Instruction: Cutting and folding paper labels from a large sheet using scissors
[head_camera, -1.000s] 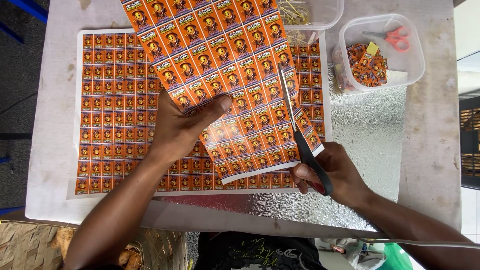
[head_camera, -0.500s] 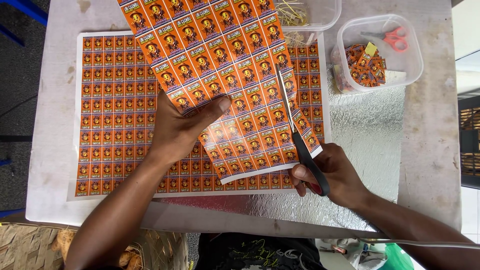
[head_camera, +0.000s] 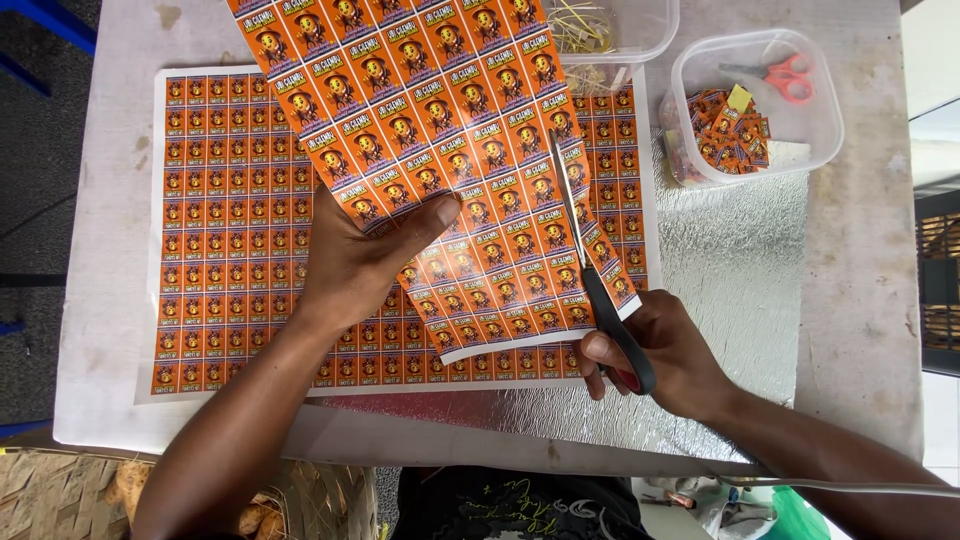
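My left hand (head_camera: 360, 262) pinches the left edge of a printed sheet of small orange labels (head_camera: 450, 150), holding it raised and tilted over the table. My right hand (head_camera: 670, 352) grips black-handled scissors (head_camera: 590, 270) whose blades run up into the sheet near its right edge, with a narrow column of labels to the right of the blades. A second, larger sheet of the same orange labels (head_camera: 230, 230) lies flat underneath.
A silver foil mat (head_camera: 730, 270) covers the white table (head_camera: 870, 250) at the right. A clear tub (head_camera: 820, 130) at the back right holds cut labels and red-handled scissors (head_camera: 785, 78). Another clear tub (head_camera: 640, 30) stands behind the sheet. A woven basket (head_camera: 60, 490) sits below.
The scissors have moved a little farther up the sheet along the cut. My left hand keeps its hold on the sheet.
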